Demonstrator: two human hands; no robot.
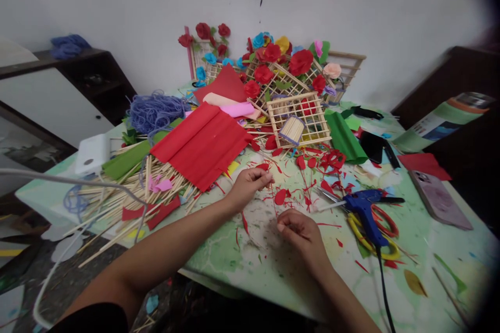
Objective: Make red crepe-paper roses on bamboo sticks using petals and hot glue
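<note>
My left hand [250, 187] pinches the upper end of a thin red strip [274, 202] between thumb and fingertips. Lower and to the right, my right hand [302, 237] is closed on the strip's other end, so it runs nearly upright between the two. A red petal-shaped piece [263, 166] shows just behind my left fingertips; whether it touches them I cannot tell. Another red petal-shaped piece [280, 196] lies on the table close to the strip. Red scraps surround both hands.
Red crepe paper [203, 143] covers thin wooden sticks [117, 203] at left. Behind stand stick lattices [299, 119] with paper flowers [300, 62]. A blue glue gun [365, 213] lies over yellow-handled scissors [361, 239]; a phone [439, 200] and a bottle [441, 122] are at right. A white cable [97, 184] crosses the left.
</note>
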